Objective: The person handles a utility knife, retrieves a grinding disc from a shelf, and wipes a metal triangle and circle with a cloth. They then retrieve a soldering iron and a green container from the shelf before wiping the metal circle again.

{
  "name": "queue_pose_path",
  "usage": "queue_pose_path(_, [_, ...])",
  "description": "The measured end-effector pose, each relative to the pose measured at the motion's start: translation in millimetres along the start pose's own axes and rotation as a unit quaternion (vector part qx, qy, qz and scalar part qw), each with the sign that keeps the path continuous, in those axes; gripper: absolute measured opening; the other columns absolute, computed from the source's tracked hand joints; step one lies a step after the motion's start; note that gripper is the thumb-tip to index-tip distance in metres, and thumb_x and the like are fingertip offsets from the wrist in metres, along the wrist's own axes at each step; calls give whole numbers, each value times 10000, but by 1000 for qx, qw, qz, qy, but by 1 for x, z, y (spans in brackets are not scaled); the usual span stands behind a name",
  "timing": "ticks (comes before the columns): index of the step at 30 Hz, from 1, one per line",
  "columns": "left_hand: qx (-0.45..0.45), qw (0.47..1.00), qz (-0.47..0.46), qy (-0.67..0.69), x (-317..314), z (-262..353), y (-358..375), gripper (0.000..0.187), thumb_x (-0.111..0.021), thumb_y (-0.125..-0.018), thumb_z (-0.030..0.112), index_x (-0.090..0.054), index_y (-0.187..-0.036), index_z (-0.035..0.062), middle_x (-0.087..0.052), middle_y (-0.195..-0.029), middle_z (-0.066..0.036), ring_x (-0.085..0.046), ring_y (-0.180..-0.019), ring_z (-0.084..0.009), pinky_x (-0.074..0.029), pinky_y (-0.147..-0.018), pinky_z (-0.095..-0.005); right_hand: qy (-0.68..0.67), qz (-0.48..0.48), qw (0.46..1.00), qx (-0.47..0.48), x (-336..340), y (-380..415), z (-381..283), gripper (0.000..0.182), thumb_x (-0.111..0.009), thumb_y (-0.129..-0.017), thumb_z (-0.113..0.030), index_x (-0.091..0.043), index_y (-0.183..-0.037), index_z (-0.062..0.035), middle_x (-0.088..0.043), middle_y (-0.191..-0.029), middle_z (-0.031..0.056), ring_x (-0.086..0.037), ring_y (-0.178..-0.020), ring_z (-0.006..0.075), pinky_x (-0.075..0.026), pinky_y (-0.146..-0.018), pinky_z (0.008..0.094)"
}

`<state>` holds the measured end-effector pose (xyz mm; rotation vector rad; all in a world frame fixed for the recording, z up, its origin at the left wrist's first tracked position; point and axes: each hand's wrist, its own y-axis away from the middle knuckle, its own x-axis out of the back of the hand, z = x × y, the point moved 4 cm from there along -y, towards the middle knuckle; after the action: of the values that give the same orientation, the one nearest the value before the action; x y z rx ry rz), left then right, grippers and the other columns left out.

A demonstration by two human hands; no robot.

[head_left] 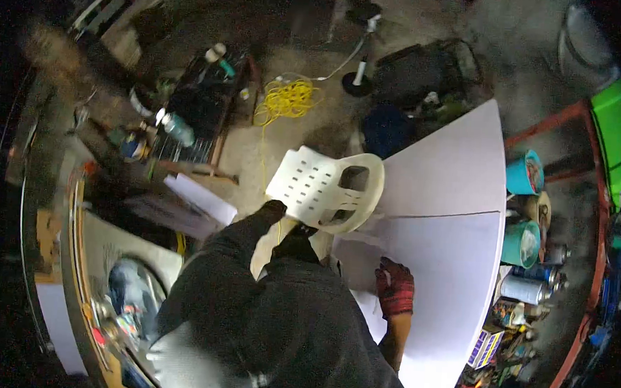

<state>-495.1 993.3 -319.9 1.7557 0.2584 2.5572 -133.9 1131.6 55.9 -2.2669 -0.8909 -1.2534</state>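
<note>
My right hand (395,290), in a red and dark glove, is closed over the large white panel (436,271). Its fingers are curled, and a small pale thing shows by them, too unclear to name. A white plastic chair (311,183) with slots in its back lies beyond my dark-clothed legs. My left hand cannot be made out; a pale blurred shape (193,363) shows low on the left, and what it is stays unclear.
A coiled yellow cord (287,100) lies on the floor past the chair. Teal buckets (521,244) and spray cans stand right of the panel, by a red metal frame (592,279). Left is a dark rack (199,111) with a bottle (177,127).
</note>
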Motion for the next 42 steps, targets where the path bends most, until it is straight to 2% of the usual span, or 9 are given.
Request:
queue_pose_path(6, [319,868,92,369,-96,10,202,270,-621,-791,237,-674,-1017,99,-674,-971,-139,-630,-940,-329,-510,-790,-458,6,-175,980,100,-69,32,47,331,-576,-887,-285,-626,-1166,-115,-647,-1106,148,-583,-999,351,-433,-924,454])
queue_pose_path(13, [426,894,-39,137,-61,127,311,266,-575,-847,251,-675,-1035,92,-669,-1029,-144,-615,-1025,-318,-498,-856,-436,83,-223,958,162,-104,25,43,316,-608,-866,-261,-648,-1128,-90,-658,-1079,145,-593,-1011,348,-467,-888,453])
queue_pose_path(21, [359,913,121,151,-86,32,336,255,-555,-833,145,-649,-1059,74,-658,-1011,-158,-636,-904,-337,-522,-772,-433,77,-290,926,230,-160,3,-61,311,-592,-879,-285,-637,-1142,-127,-650,-1102,137,-582,-1020,350,-455,-908,438])
queue_pose_path(28, [436,527,240,689,-75,-60,359,341,-537,-920,218,-582,-1221,64,-682,-1016,-83,-669,-794,-215,-545,-635,-365,49,-340,919,194,-239,-50,-158,347,-544,-911,-333,-632,-1166,-114,-625,-1184,138,-573,-1077,334,-445,-948,419])
queue_pose_path(31, [-42,767,351,535,-88,-105,380,352,-533,-931,243,-581,-1220,48,-686,-984,-94,-639,-713,-214,-518,-572,-365,44,-349,918,184,-259,-76,-209,356,-537,-923,-320,-625,-1177,-88,-636,-1174,136,-589,-1071,314,-440,-967,408])
queue_pose_path(33, [257,776,257,516,-72,-132,378,389,-582,-855,341,-635,-1132,72,-658,-1079,-116,-632,-912,-249,-513,-739,-385,-12,-364,916,167,-274,-91,-233,347,-539,-925,-305,-627,-1174,-81,-650,-1147,130,-602,-1053,301,-442,-976,401])
queue_pose_path(36, [327,724,272,542,-35,-150,386,466,-622,-759,407,-664,-1095,87,-641,-1096,-162,-624,-975,-317,-508,-804,-426,-75,-407,900,136,-314,-113,-222,324,-558,-912,-295,-639,-1148,-87,-649,-1149,119,-599,-1058,294,-455,-964,395])
queue_pose_path(37, [331,751,293,491,-33,-157,388,436,-621,-767,375,-665,-1088,83,-644,-1066,-167,-626,-938,-329,-511,-783,-426,16,-328,891,313,-334,-118,-206,297,-586,-890,-266,-650,-1117,-86,-645,-1155,107,-598,-1053,298,-470,-943,390])
queue_pose_path(42, [357,830,249,350,-11,-156,403,339,-531,-932,208,-575,-1213,24,-672,-995,-124,-612,-693,-177,-484,-573,-285,-94,-436,879,171,-348,-170,-245,309,-616,-848,-227,-646,-1118,-81,-613,-1211,104,-582,-1095,278,-479,-933,379])
